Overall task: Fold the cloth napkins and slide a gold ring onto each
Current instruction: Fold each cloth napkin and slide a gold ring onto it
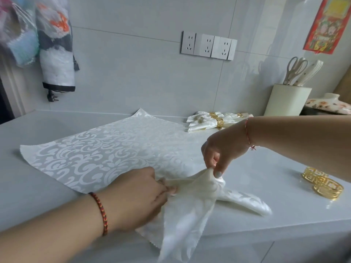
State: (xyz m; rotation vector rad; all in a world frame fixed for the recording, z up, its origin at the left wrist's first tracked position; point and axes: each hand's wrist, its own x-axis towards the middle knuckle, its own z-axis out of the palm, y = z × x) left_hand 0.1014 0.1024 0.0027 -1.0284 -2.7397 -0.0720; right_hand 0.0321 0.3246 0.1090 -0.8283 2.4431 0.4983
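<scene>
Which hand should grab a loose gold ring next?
Right. The loose gold rings lie on the counter on the right side, nearest the right hand, which only pinches the gathered napkin at its top. The left hand holds the bunch and is farther away.

Wall sockets (207,45), a scissors-filled holder (286,99), a red poster (325,23) — hanging bags (55,44) at left.

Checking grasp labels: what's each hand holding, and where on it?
Both hold the gathered napkin: right hand pinches its raised middle fold, left hand grips the bunched cloth beside it.
</scene>
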